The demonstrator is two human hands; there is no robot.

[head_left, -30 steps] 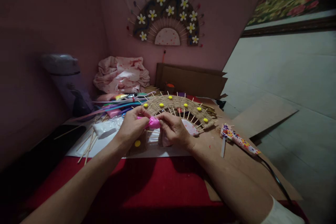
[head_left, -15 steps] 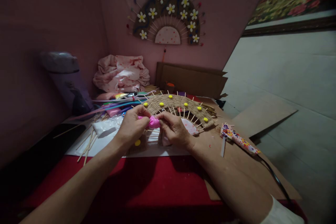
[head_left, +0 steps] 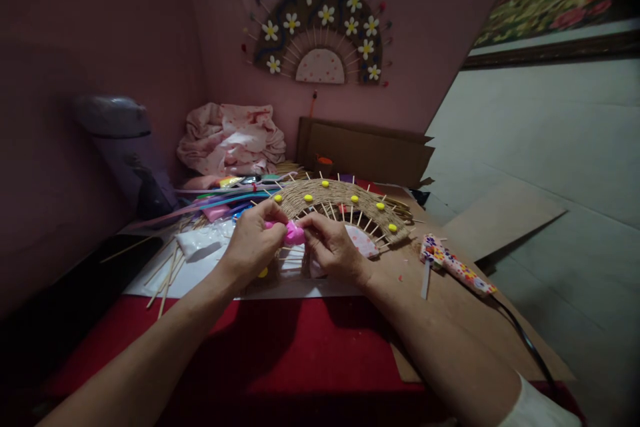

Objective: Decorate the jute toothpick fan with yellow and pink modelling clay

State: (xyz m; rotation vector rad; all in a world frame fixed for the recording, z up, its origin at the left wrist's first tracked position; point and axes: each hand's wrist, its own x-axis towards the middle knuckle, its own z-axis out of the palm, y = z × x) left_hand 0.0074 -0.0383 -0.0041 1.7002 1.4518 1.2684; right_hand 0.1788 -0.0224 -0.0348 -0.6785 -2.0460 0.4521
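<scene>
Between my two hands is a soft bright pink lump (head_left: 294, 233) that looks like modelling clay. My left hand (head_left: 255, 237) pinches its left part with thumb and forefinger. The fingertips of my right hand (head_left: 330, 243) are closed on its right side. Behind and below them lies a half-round fan (head_left: 345, 195) of woven twine on thin sticks, dotted with yellow discs. Its pale pink spotted centre (head_left: 361, 240) shows partly beside my right hand. My hands hide the fan's left and lower parts.
A flower-patterned glue gun (head_left: 455, 267) lies on cardboard at right. Loose sticks (head_left: 167, 280) and a clear plastic packet (head_left: 200, 240) are at left. Crumpled pink cloth (head_left: 233, 140) and cardboard sheets (head_left: 367, 150) stand behind. A finished-looking flowered fan (head_left: 320, 33) hangs on the wall.
Both hands keep their pinch on the pink clay in nearly the same place. The whole view has shifted very slightly.
</scene>
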